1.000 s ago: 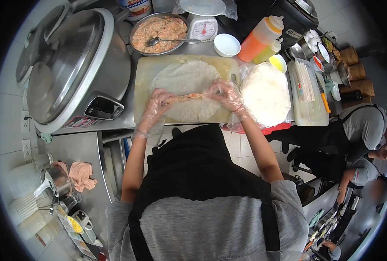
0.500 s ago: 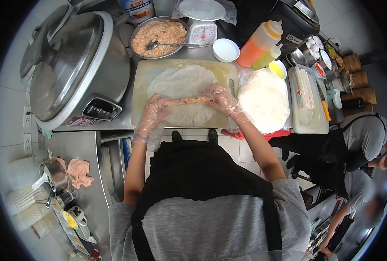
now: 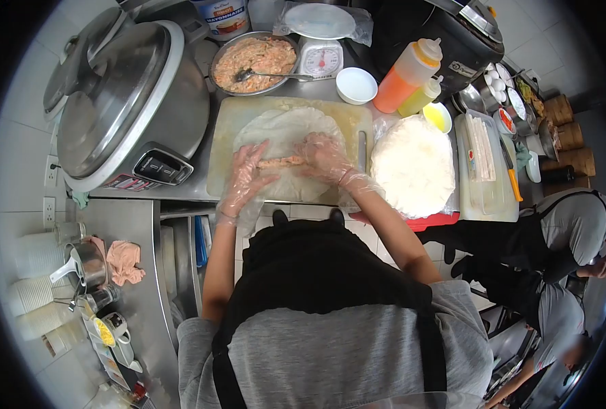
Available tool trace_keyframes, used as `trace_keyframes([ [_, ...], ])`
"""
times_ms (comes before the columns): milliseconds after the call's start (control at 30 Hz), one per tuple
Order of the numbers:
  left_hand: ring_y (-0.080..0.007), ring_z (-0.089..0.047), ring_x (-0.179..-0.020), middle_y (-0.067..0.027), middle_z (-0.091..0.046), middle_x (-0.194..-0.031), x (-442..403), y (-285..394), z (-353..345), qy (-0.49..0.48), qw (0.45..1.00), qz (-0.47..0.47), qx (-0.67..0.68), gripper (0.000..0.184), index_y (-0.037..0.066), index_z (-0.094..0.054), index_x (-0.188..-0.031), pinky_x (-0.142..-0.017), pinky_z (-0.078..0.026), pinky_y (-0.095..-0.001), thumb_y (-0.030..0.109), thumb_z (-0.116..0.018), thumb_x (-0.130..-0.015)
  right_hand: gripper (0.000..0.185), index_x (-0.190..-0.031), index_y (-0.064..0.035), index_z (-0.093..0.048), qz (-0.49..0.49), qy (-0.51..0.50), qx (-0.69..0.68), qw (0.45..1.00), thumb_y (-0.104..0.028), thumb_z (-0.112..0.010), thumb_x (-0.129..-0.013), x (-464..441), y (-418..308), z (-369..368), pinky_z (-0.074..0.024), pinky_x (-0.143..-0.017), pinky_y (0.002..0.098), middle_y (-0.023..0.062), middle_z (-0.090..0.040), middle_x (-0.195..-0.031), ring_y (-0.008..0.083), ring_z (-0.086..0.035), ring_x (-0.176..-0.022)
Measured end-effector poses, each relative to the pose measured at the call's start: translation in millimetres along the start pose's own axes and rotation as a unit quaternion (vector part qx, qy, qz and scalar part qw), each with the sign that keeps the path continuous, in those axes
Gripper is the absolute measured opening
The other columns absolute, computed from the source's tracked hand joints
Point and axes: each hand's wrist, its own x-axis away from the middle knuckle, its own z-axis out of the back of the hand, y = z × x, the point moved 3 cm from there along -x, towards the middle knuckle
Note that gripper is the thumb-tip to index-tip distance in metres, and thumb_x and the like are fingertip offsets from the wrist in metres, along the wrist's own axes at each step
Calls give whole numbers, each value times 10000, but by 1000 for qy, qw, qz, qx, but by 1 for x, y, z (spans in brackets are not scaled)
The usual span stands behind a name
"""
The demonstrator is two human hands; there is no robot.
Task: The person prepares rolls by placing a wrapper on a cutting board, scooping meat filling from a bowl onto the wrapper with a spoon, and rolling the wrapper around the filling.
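Observation:
A round, translucent wrapper sheet (image 3: 286, 125) lies on the cutting board (image 3: 221, 136), with a narrow strip of orange-pink filling (image 3: 280, 162) across its middle. My left hand (image 3: 245, 178), in a clear plastic glove, is at the strip's left end, thumb and fingers apart on either side of it. Gloved as well, my right hand (image 3: 324, 160) is closed over the strip's right part, its fingers bent down and hiding that end. Behind the board, a metal bowl (image 3: 212, 68) holds more filling mix with a spoon (image 3: 269, 75) in it.
A large cooker (image 3: 132, 102) stands left. A stack of white wrappers (image 3: 415, 167) lies right of the board, beside a tray (image 3: 483, 198) and an orange-handled knife (image 3: 510, 170). Sauce bottles (image 3: 405, 75), a white bowl (image 3: 356, 86) and a scale (image 3: 320, 60) stand behind. Two people work at right.
My right hand has moved left along the strip and now covers more of it. The fingers of my left hand have spread apart at the left end. The view has shifted slightly.

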Motion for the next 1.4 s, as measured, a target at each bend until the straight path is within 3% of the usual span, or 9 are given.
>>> trace_keyframes([
  [100, -263, -540, -952, -61, -574, -951, 8, -40, -7, -52, 997, -64, 12, 337, 119, -671, -1039, -871, -440, -357, 113, -717, -705, 282, -970, -155, -668, 40, 34, 9, 999, -311, -661, -735, -4, 2, -23, -393, -893, 399, 89, -578, -987, 273, -522, -1031],
  [400, -228, -569, -918, -84, -580, -944, 3, -42, 5, -160, 977, 30, 140, 341, 62, -643, -1059, -833, -453, -305, 19, -658, -721, 302, -917, -142, -652, 42, 2, 33, 999, -355, -671, -704, -32, -17, -50, -395, -884, 417, 67, -602, -1005, 258, -542, -1034],
  [533, -205, -561, -914, -80, -560, -969, 5, -51, 10, -149, 987, 8, 52, 370, 44, -629, -1084, -803, -458, -284, -14, -639, -719, 355, -962, -151, -639, 10, -70, 34, 997, -392, -670, -704, -33, -26, -25, -385, -892, 423, 46, -598, -1056, 243, -542, -1049],
  [733, -192, -545, -957, -77, -538, -1041, 8, -38, 9, -99, 987, 19, 128, 438, 66, -610, -1141, -825, -448, -283, -33, -631, -715, 359, -991, -154, -624, 68, -53, 73, 994, -385, -659, -717, -42, -35, -50, -390, -864, 419, 49, -576, -1053, 237, -541, -1030],
  [833, -218, -543, -1001, -84, -538, -1066, 7, -27, 11, -108, 986, 19, 126, 443, 76, -606, -1153, -872, -434, -288, -48, -611, -727, 340, -996, -164, -626, 50, 27, 68, 996, -353, -665, -716, -31, -26, -35, -392, -844, 418, 48, -569, -1010, 231, -535, -1022],
  [933, -244, -536, -1037, -89, -537, -1078, 9, -24, 8, -118, 990, -26, 72, 445, 91, -603, -1163, -908, -424, -302, -51, -588, -742, 388, -1080, -141, -611, -16, -84, 25, 996, -302, -661, -731, -18, -20, -13, -403, -871, 427, 89, -552, -1054, 275, -530, -1032],
  [1033, -260, -530, -1054, -94, -533, -1089, 8, -42, -3, -126, 988, -40, 77, 442, 104, -608, -1158, -921, -425, -321, -38, -592, -739, 398, -1077, -149, -619, 53, -35, 5, 998, -281, -681, -706, -11, -10, -14, -394, -889, 427, 84, -551, -1051, 275, -518, -1039],
  [1333, -261, -525, -1046, -95, -528, -1078, 7, -39, -3, -115, 991, -26, 68, 408, 99, -631, -1114, -925, -428, -330, -20, -607, -725, 447, -1082, -145, -641, 49, 71, -65, 994, -240, -716, -651, 10, 28, -8, -361, -932, 417, 77, -545, -1082, 249, -496, -1054],
  [1400, -257, -523, -1049, -94, -527, -1074, 7, -40, -3, -114, 990, -29, 80, 404, 100, -632, -1112, -930, -424, -331, -9, -618, -723, 452, -1095, -142, -636, 46, 21, -89, 995, -218, -714, -656, 11, 35, -13, -371, -930, 404, 85, -546, -1074, 259, -499, -1048],
])
